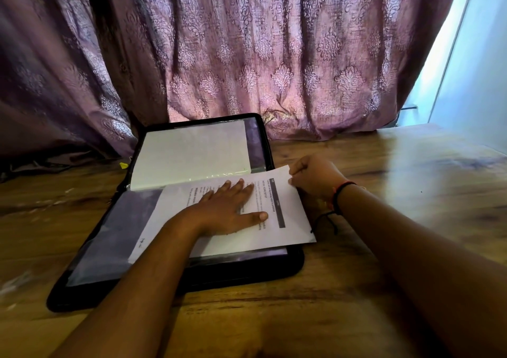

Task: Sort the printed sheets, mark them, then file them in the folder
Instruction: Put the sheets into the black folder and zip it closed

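The left hand point(230, 207) is lying flat, palm down, on the printed sheet point(297, 230), its fingers point(239, 186) straight and slightly spread, the forearm reaching in over the folder's near edge. The right hand point(312, 176) is sitting at the folder's right side, fingers curled and pinching the sheet's far right corner; red and black thread bands point(338, 194) are circling that wrist.

The folder point(175, 278), black with a zip edge, is lying open on the surface point(397, 171). The printed sheet is resting askew on the folder's near half, over a clear sleeve point(109, 229), with its right edge jutting out past the folder's rim. In the folder's far half a blank white sheet point(192, 154) is sitting inside a clear pocket.

The surface is glossy wood grain, stretching out on both sides of the folder. Behind the folder a mauve patterned curtain point(247, 42) is hanging down to the surface, and to the folder's far right a pale wall point(480, 69) is catching daylight.
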